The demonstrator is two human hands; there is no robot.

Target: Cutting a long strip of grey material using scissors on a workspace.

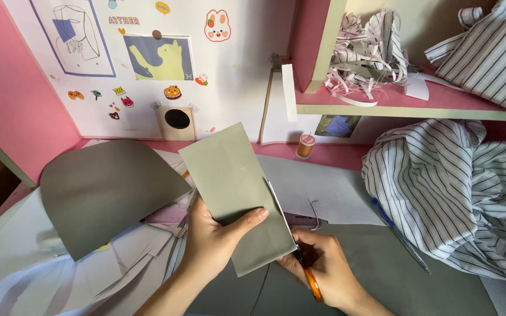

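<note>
We've got the left hand [212, 240] pinching the grey card [238, 196], right hand [323, 266] gripping the scissors [310, 280]; a loose grip could skew our cut.

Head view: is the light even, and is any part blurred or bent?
Head view: soft daylight, no glare; faint shadow under the grey card strip held by the left hand; right hand with orange-handled scissors slightly soft; shelf edges bend from the wide lens.

My pink desk [335, 155] carries grey card sheets [382, 263]. Left of them: white papers [24, 257]. Right: striped cloth [452, 193], blue pen [399, 234]. Behind: orange thread spool [306, 145].
</note>
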